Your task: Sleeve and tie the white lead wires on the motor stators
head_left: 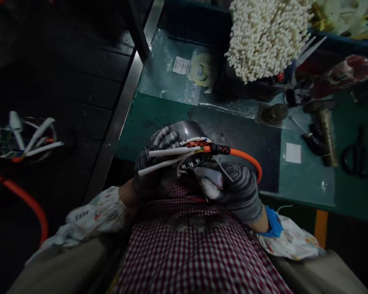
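Observation:
A motor stator (191, 130) with a smooth grey metal rim and copper windings is held close to my checked apron, at the bench edge. My left hand (159, 149), in a grey striped glove, grips its left side. Around the right and near side closes my gloved right hand (233, 185), its pale fingertips pressed by the windings. An orange cable (247, 155) with a black sleeve comes off the stator to the right. White sleeved leads (168, 153) point left from the cable end, over my left hand. Thin white strips stick out near my right fingers.
Bundled white-tipped sticks (266, 38) stand at the back of the green bench (129, 134). A hammer (323, 130), scissors (358, 157) and a white paper square (293, 153) lie right. Another wired stator (33, 136) with orange cable sits left, past the metal bench edge.

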Available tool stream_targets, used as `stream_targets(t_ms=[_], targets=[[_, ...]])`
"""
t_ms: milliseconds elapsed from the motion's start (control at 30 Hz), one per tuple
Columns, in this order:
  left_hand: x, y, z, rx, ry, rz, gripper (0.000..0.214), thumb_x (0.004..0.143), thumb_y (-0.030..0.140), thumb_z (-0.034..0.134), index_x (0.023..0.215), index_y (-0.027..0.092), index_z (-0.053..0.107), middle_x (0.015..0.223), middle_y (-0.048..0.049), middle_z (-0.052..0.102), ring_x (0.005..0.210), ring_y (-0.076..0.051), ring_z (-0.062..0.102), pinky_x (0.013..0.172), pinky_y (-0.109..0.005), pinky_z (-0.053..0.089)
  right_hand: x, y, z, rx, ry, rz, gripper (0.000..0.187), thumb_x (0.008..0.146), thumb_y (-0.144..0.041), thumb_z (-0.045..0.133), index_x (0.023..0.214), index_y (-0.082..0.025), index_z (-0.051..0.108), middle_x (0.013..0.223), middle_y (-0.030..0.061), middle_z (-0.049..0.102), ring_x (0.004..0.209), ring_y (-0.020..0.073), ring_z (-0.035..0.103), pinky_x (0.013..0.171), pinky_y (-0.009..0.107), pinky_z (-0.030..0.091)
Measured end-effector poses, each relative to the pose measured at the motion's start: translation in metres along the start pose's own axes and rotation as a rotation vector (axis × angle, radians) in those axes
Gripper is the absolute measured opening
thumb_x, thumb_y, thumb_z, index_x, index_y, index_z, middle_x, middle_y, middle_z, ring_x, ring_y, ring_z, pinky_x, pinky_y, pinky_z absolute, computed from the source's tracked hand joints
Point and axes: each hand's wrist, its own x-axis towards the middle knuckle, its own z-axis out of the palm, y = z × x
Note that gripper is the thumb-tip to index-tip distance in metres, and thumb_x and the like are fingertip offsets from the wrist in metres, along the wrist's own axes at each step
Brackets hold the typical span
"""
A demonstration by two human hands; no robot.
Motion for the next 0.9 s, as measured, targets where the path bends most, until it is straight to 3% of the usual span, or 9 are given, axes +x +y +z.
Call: stream_targets(t_ms=[133, 300, 433, 567, 633, 733, 800, 900], targets=[[0.024, 0.013, -0.009, -0.018, 0.181, 0.152, 0.061, 0.115, 0.034, 0.044, 0.173, 0.042, 0.03, 0.165, -0.0042, 0.06, 0.158, -0.029, 0.054, 0.133, -0.053, 0.048, -0.004, 0.005, -0.002, -0.01, 0.049, 0.018, 0.032, 0.098, -0.035, 0.076, 0.129, -0.041, 0.078, 0.104, 0.0026, 0.085, 0.092, 0.0319, 0.081, 0.081, 0.049, 0.069], [0.061, 0.035, -0.014, 0.158, 0.144, 0.226, 0.051, 0.115, 0.036, 0.048, 0.166, 0.032, 0.043, 0.152, -0.0085, 0.071, 0.15, -0.027, 0.063, 0.124, -0.049, 0.056, 0.0, 0.018, -0.012, 0.0, 0.062, 0.042, 0.038, 0.092, -0.032, 0.083, 0.13, -0.038, 0.077, 0.111, 0.004, 0.084, 0.104, 0.0356, 0.081, 0.098, 0.052, 0.07], [0.092, 0.047, -0.013, 0.207, 0.094, 0.29, 0.029, 0.114, 0.032, 0.048, 0.136, 0.021, 0.065, 0.147, -0.0125, 0.074, 0.146, -0.03, 0.066, 0.121, -0.051, 0.056, 0.011, 0.024, -0.022, 0.009, 0.033, 0.076, 0.041, 0.093, -0.028, 0.082, 0.131, -0.039, 0.073, 0.129, 0.0014, 0.082, 0.123, 0.0356, 0.078, 0.113, 0.052, 0.066], [0.119, 0.049, -0.011, 0.259, -0.018, 0.322, 0.032, 0.113, 0.03, 0.047, 0.122, 0.012, 0.072, 0.134, -0.0189, 0.078, 0.134, -0.034, 0.073, 0.116, -0.052, 0.059, 0.02, 0.025, -0.03, 0.032, -0.029, 0.06, 0.039, 0.095, -0.026, 0.08, 0.131, -0.037, 0.073, 0.136, 0.0002, 0.079, 0.13, 0.0342, 0.074, 0.123, 0.049, 0.059], [0.131, 0.049, -0.011, 0.27, -0.065, 0.348, 0.039, 0.114, 0.028, 0.041, 0.124, 0.006, 0.072, 0.128, -0.0218, 0.078, 0.128, -0.037, 0.075, 0.112, -0.055, 0.061, 0.022, 0.027, -0.033, 0.014, -0.018, 0.094, 0.033, 0.096, -0.03, 0.079, 0.129, -0.034, 0.075, 0.13, 0.0039, 0.081, 0.126, 0.0348, 0.075, 0.117, 0.049, 0.062], [0.147, 0.053, -0.011, 0.342, -0.195, 0.333, 0.052, 0.116, 0.027, 0.025, 0.125, 0.003, 0.071, 0.119, -0.0254, 0.077, 0.118, -0.042, 0.077, 0.098, -0.062, 0.064, 0.024, 0.034, -0.037, -0.121, 0.002, 0.179, 0.025, 0.098, -0.043, 0.076, 0.118, -0.028, 0.082, 0.101, 0.0107, 0.084, 0.095, 0.0343, 0.08, 0.088, 0.05, 0.069], [0.155, 0.055, -0.012, 0.429, -0.343, 0.306, 0.057, 0.116, 0.029, 0.02, 0.133, 0.005, 0.068, 0.115, -0.026, 0.076, 0.112, -0.044, 0.076, 0.088, -0.065, 0.065, 0.027, 0.04, -0.037, -0.255, 0.017, 0.199, 0.03, 0.098, -0.051, 0.074, 0.112, -0.025, 0.084, 0.09, 0.013, 0.083, 0.077, 0.0327, 0.076, 0.071, 0.048, 0.064], [0.164, 0.057, -0.013, 0.492, -0.455, 0.28, 0.058, 0.113, 0.03, 0.02, 0.14, 0.01, 0.068, 0.12, -0.0258, 0.075, 0.111, -0.045, 0.074, 0.086, -0.065, 0.064, 0.032, 0.044, -0.033, -0.389, 0.059, 0.119, 0.03, 0.099, -0.049, 0.071, 0.108, -0.023, 0.084, 0.091, 0.0129, 0.084, 0.072, 0.0316, 0.075, 0.061, 0.044, 0.057]])
